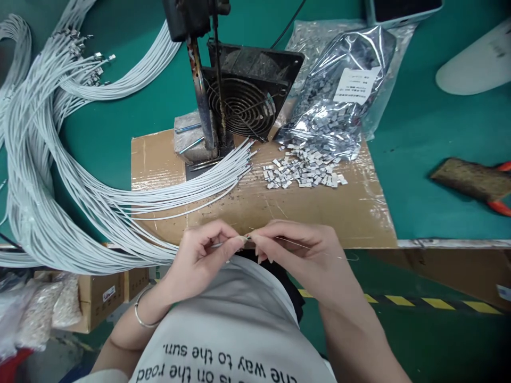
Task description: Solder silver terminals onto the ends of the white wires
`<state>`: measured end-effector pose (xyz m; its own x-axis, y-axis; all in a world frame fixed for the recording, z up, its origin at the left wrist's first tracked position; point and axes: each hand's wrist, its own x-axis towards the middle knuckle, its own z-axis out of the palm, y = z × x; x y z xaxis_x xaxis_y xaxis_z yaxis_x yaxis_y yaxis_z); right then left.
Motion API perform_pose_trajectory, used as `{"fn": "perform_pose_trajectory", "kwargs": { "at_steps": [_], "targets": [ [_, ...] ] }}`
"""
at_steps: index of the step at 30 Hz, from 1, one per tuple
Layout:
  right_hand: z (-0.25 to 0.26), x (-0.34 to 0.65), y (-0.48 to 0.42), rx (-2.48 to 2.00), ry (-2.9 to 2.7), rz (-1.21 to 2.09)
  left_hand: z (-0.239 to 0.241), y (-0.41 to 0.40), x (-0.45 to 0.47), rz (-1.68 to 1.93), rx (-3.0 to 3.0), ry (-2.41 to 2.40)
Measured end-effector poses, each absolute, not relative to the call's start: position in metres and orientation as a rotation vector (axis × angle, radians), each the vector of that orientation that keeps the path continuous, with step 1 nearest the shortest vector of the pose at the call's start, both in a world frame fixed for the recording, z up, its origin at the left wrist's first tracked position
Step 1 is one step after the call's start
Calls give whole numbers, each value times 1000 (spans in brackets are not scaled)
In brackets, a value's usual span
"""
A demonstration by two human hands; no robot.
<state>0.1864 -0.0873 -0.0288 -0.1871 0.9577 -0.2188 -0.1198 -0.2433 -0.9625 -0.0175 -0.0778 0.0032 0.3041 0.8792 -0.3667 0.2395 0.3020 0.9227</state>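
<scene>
Near the table's front edge, my left hand (204,258) pinches a white cable (216,245) close to its end between thumb and forefinger. My right hand (306,254) is closed at the cable's tip, fingertips almost touching those of the left. Thin, hair-like strands (294,243) run out over the right fingers; whether they belong to the cable's end I cannot tell. The tip itself is mostly hidden by the fingers. Just beyond the hands lies a bundle of white cables (187,192), and to its right a pile of small metal connector pieces (305,169).
A black fan (243,106) and a metal stand (202,96) on a grey block (191,135) rise behind the bundle. Cardboard (311,218) lies beneath. A bag of pieces (339,90) sits behind the pile. Orange-handled pliers (471,178) lie right; more cables (35,159) fill the left.
</scene>
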Motion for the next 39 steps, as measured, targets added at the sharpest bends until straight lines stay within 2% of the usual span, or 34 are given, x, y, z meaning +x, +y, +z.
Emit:
{"fn": "perform_pose_trajectory", "kwargs": {
  "at_steps": [11, 20, 23, 26, 30, 34, 39],
  "targets": [
    [-30, 176, -93, -1196, -1165, 1331, 3, -87, -17, 695, 1469, 1319],
    [-37, 173, -99, -1226, -1082, 1328, -3, -89, -11, 832, 1865, 1249],
    [-39, 163, -102, -1228, -959, 1329, -5, -93, -10, 799, 1744, 1257],
    [-37, 149, -103, -1231, -934, 1186, -6, -97, -10, 748, 1454, 1285],
    [-38, 138, -106, -1217, -1037, 961, -2, -94, -9, 784, 1036, 1198],
    [-43, 141, -108, -1172, -1224, 836, 5, -86, -9, 810, 918, 1192],
    [-40, 162, -97, -1073, -1334, 1013, 7, -81, -10, 826, 979, 1283]
  ]
}}
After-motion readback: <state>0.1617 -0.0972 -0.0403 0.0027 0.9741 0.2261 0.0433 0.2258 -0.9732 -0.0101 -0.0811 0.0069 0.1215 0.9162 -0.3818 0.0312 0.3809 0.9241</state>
